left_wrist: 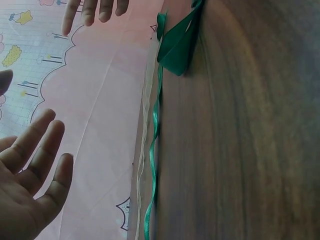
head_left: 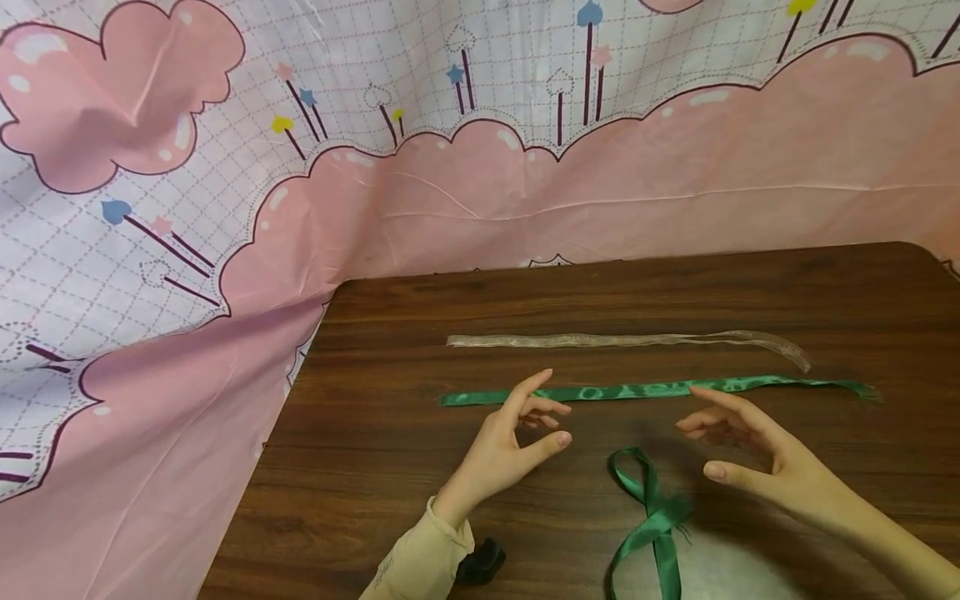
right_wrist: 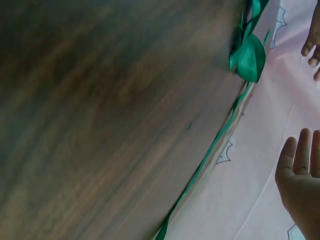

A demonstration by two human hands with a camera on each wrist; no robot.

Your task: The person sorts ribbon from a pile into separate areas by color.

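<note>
My left hand (head_left: 504,442) hovers over the table with loosely bent fingers and holds nothing. Across from it my right hand (head_left: 757,454) is raised the same way, also holding nothing. Between and below them lies a looped green satin ribbon (head_left: 651,527), crossed over itself, its lower end cut off by the head view's edge. Behind the hands a straight green ribbon (head_left: 622,392) runs across the table; the fingers of both hands overlap it in the head view. In the left wrist view the looped ribbon (left_wrist: 176,50) stands up in a fold from the wood.
A sheer whitish ribbon (head_left: 570,341) lies farther back, parallel to the straight green one. A small black object (head_left: 482,562) sits beside the left sleeve (head_left: 427,554). The dark wooden table (head_left: 360,350) ends at a pink patterned cloth (head_left: 480,192) behind and to the left.
</note>
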